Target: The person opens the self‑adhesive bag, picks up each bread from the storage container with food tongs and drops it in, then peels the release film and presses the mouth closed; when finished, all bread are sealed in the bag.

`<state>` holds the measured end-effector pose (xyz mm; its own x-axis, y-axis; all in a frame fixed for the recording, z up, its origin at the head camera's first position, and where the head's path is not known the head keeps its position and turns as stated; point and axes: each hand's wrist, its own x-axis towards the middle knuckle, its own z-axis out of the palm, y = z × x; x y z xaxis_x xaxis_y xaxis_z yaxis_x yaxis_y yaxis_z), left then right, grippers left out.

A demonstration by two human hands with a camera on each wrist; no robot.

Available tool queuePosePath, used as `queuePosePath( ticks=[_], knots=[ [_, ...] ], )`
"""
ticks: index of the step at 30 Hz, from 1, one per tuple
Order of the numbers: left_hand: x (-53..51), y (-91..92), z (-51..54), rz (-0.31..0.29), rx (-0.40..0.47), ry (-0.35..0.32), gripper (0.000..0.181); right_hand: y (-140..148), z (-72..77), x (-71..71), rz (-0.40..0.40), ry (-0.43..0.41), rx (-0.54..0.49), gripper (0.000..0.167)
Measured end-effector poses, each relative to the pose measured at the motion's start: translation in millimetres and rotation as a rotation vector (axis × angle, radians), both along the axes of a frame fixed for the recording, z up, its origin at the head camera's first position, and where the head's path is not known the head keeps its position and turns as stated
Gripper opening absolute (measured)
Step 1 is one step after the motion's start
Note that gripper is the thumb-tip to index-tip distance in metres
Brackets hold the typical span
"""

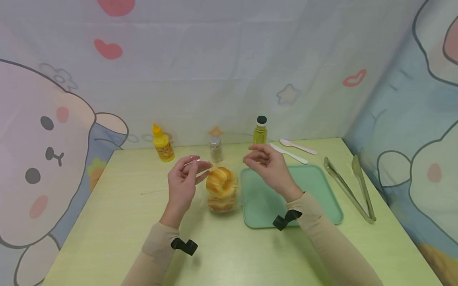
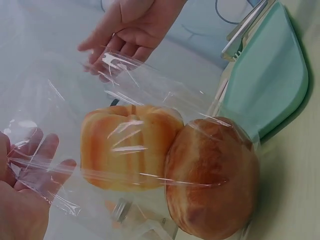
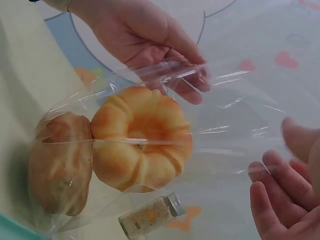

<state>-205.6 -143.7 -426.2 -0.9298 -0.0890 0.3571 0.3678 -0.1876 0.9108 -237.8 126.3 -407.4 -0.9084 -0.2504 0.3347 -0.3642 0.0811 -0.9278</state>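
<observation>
A clear plastic bag (image 2: 150, 82) holds two breads one above the other. The upper bread is golden, ring-shaped and ridged (image 3: 142, 137); below it sits a browner round bun (image 2: 212, 177). To the left of the bag's upper part, my left hand (image 1: 183, 178) pinches the film near its mouth between thumb and fingers, as the right wrist view shows. On the other side, my right hand (image 1: 268, 167) has its fingers loosely bent at the film, with the thumb apart from them. Whether those fingertips lie inside or outside the bag is unclear.
A green tray (image 1: 297, 198) lies to the right of the breads, with metal tongs (image 1: 352, 190) beyond it. Behind are a yellow squeeze bottle (image 1: 163, 147), a seasoning jar (image 1: 216, 151), a black-capped oil bottle (image 1: 260, 133), a white plastic knife (image 1: 290, 154) and a pink spoon (image 1: 298, 147).
</observation>
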Motion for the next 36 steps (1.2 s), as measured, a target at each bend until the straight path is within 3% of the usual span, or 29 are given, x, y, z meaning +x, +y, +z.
queuePosePath(
  ticks=[4, 8, 12, 18, 23, 28, 36],
  knots=[
    [-1.0, -2.6, 0.1, 0.032, -0.060, 0.031, 0.025, 0.9, 0.3, -1.4, -0.039, 0.057, 0.014, 0.029],
    [-2.6, -11.4, 3.1, 0.089, -0.163, 0.119, 0.023, 3.4, 2.2, -1.8, -0.057, 0.095, -0.003, 0.022],
    [-4.9, -23.3, 7.5, 0.096, -0.239, 0.194, 0.020, 6.1, 4.1, -2.5, -0.038, 0.106, -0.023, 0.020],
    [-5.0, -38.5, 15.6, 0.001, -0.252, 0.249, 0.023, 11.0, 7.5, -2.1, 0.016, 0.125, -0.047, 0.017],
    [-1.0, -43.7, 24.0, -0.084, -0.226, 0.237, 0.021, 16.6, 11.9, -0.9, 0.091, 0.182, -0.086, 0.013],
    [1.7, -45.3, 28.2, -0.105, -0.220, 0.200, 0.018, 22.3, 12.7, -1.4, 0.158, 0.242, -0.081, 0.012],
    [-0.2, -47.9, 32.2, -0.158, -0.176, 0.254, 0.017, 28.5, 14.4, -1.2, 0.217, 0.261, -0.110, 0.014]
  ],
)
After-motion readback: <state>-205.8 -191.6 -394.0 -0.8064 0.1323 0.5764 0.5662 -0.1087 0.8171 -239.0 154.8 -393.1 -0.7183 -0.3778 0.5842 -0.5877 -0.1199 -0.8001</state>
